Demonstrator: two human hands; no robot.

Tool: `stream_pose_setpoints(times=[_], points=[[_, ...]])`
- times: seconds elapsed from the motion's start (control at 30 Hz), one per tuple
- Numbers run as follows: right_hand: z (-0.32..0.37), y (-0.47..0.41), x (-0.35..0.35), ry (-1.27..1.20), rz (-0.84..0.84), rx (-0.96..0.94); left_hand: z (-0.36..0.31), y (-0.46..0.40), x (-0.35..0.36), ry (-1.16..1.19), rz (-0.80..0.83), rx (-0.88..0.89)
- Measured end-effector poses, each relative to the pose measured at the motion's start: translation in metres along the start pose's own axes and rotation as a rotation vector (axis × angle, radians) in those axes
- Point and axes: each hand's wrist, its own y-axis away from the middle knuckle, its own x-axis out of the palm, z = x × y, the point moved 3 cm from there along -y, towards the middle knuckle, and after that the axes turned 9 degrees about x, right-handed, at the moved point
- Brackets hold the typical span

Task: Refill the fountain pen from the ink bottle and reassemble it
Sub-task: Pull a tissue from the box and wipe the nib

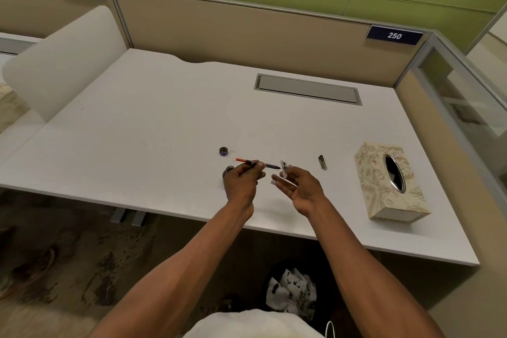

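The surface [164, 118] carries the open ink bottle [227, 171], just behind the left grip [242, 178]. That grip pinches the pen section [258, 164] with its long axis level, red end pointing away to the left and tip toward the right grip [297, 186]. The right grip, nearer the tip, loosely holds a blurred small piece [284, 170]; the cap [322, 162] lies beyond it to the right.

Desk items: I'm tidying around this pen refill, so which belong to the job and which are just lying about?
Job: pen section in left hand; ink bottle; bottle cap; pen cap; tissue scrap by right hand.

Lying about: tissue box; bin.
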Motion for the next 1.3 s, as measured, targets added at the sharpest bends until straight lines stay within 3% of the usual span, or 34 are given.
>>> stream_pose_setpoints(times=[0.33,0.83,1.3], points=[[-0.001,-0.003,0.0,0.127,0.04,-0.039,-0.001,-0.001,0.001,-0.012,-0.005,0.011],[0.006,0.004,0.005,-0.037,0.144,-0.021,0.0,-0.008,0.001,-0.098,-0.052,0.081],[0.004,-0.006,0.003,0.235,0.159,-0.019,0.001,-0.009,-0.002,-0.121,-0.042,0.098]])
